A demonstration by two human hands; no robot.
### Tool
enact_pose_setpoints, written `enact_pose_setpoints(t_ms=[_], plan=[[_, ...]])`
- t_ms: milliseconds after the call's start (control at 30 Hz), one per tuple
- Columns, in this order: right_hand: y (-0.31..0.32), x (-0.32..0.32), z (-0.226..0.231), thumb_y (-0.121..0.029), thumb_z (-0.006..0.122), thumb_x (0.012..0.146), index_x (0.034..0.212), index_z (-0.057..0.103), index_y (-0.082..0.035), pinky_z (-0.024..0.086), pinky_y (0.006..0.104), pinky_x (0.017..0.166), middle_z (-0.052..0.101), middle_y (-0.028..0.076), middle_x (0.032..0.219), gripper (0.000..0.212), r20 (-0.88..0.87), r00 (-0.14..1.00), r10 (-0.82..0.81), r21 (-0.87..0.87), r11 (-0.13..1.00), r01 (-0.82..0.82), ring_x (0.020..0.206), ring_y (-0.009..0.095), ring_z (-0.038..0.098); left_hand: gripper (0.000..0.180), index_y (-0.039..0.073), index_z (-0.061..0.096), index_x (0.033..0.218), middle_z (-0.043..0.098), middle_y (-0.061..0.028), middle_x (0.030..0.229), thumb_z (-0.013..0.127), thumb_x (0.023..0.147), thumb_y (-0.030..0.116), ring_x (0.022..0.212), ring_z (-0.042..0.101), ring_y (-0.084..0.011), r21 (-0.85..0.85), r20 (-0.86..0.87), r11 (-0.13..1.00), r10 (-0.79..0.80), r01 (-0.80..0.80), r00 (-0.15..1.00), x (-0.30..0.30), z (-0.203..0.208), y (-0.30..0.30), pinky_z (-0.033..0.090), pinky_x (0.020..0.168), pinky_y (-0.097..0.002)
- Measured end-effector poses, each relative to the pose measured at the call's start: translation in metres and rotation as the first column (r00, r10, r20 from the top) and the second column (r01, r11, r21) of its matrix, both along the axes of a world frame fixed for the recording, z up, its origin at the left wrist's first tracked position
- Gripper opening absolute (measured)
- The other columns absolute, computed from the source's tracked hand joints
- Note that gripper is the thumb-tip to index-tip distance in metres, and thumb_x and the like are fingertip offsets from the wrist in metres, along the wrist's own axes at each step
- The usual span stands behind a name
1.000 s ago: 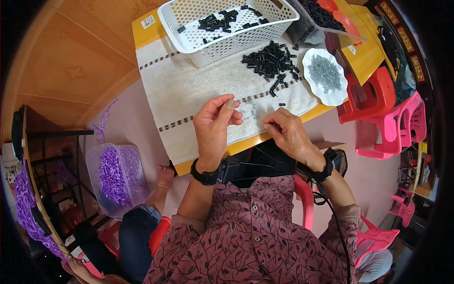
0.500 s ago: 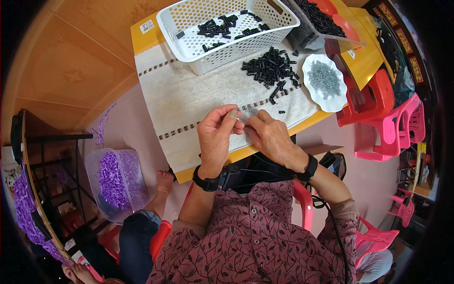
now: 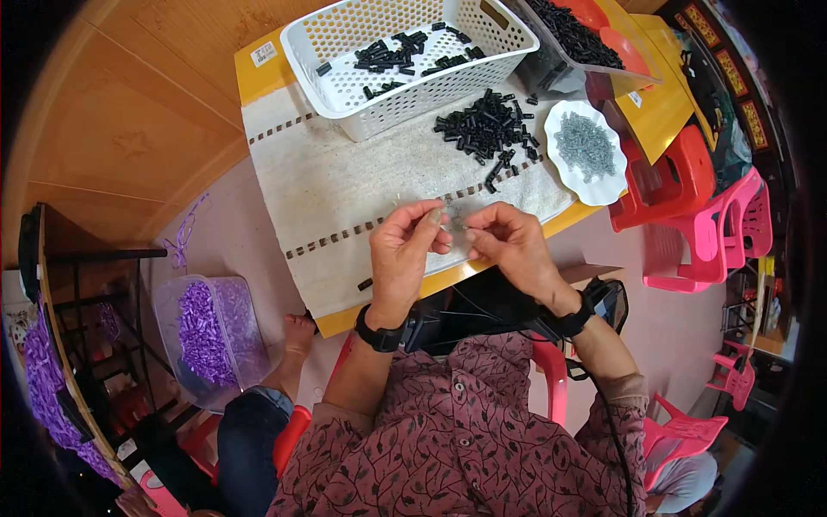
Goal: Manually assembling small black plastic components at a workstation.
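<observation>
My left hand (image 3: 405, 246) is closed in a pinch over the near part of the cloth, its fingertips on something too small to make out. Facing it, a little apart, my right hand (image 3: 517, 248) also pinches thumb to finger around something tiny. A few small greyish pieces (image 3: 457, 211) show between the two hands, too fine to tell apart. Beyond them lies a pile of short black cylindrical pieces (image 3: 487, 125). At the right, a white scalloped dish (image 3: 558, 159) holds many small grey, glassy-looking pieces (image 3: 586, 145). One loose black piece (image 3: 365, 284) lies beside my left wrist.
A white perforated basket (image 3: 422, 93) with scattered black pieces stands at the back. Right of it, a clear bin (image 3: 551, 69) is full of black pieces. Red stools (image 3: 685, 177) stand at the right. A tub of purple pieces (image 3: 245, 323) sits on the floor left, near another person's foot.
My hands have drawn slightly apart, the right one moving right and down. The loose black piece by my left wrist now shows fully; the one near my right hand is hidden.
</observation>
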State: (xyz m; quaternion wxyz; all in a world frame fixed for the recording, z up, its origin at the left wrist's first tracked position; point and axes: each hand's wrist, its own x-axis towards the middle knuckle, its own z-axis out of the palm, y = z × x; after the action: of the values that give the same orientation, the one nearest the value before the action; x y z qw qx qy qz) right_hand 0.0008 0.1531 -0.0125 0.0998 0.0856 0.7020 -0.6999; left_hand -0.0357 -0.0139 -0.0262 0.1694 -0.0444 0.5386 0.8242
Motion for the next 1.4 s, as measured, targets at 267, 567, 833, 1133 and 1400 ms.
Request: enact_pose_setpoints(t_ms=[267,567,833,1133,1400], plan=[[0.013,0.009,0.013,0.006,0.061,0.084,0.106,0.054,0.002,0.053,0.0226,0.066,0.061,0.006,0.090,0.024,0.056,0.992,-0.110,-0.095,0.989,0.115,0.074,0.010,0.060,0.018,-0.002,0.063,0.105,0.065,-0.0057,0.087,0.057,0.091,0.009,0.069,0.060,-0.0088,-0.062,-0.030,0.981,-0.187,0.185,0.982,0.010,-0.004,0.013,0.050,0.062,-0.0221],[0.023,0.033,0.003,0.005,0.061,0.085,0.105,0.055,0.001,0.052,0.0218,0.067,0.064,0.006,0.087,0.021,-0.035,0.994,-0.101,-0.030,0.995,0.100,0.076,0.009,0.062,0.017,-0.001,0.063,0.103,0.064,-0.0031,0.082,0.057,0.092,0.010,0.068,0.059,-0.0062,-0.116,0.008,0.934,-0.341,0.339,0.940,0.023,-0.006,0.027,0.050,0.060,-0.0194],[0.030,0.023,0.003,0.003,0.062,0.083,0.100,0.061,0.001,0.049,0.0240,0.063,0.062,0.009,0.084,0.017,-0.215,0.975,-0.053,0.284,0.952,0.114,0.072,0.013,0.061,0.018,-0.002,0.062,0.105,0.064,-0.0038,0.081,0.055,0.093,0.010,0.067,0.060,-0.0069,-0.138,0.000,0.936,-0.326,0.323,0.945,0.024,-0.003,0.030,0.051,0.059,-0.0199],[0.034,-0.022,-0.007,-0.001,0.062,0.077,0.092,0.066,-0.001,0.047,0.0359,0.060,0.056,0.015,0.078,0.016,-0.416,0.909,0.028,0.674,0.680,0.288,0.068,0.029,0.059,0.020,-0.003,0.061,0.105,0.064,-0.0062,0.084,0.054,0.093,0.011,0.065,0.061,-0.0086,-0.139,0.026,0.940,-0.311,0.311,0.950,0.023,-0.001,0.026,0.051,0.058,-0.0205],[0.033,-0.031,-0.008,-0.009,0.066,0.077,0.087,0.065,-0.001,0.047,0.0413,0.060,0.058,0.019,0.081,0.013,-0.357,0.930,0.087,0.796,0.550,0.254,0.068,0.036,0.059,0.018,-0.003,0.061,0.103,0.063,-0.0043,0.080,0.056,0.092,0.010,0.065,0.061,-0.0076,-0.083,0.051,0.955,-0.283,0.286,0.958,0.021,0.003,0.026,0.051,0.056,-0.0192]])
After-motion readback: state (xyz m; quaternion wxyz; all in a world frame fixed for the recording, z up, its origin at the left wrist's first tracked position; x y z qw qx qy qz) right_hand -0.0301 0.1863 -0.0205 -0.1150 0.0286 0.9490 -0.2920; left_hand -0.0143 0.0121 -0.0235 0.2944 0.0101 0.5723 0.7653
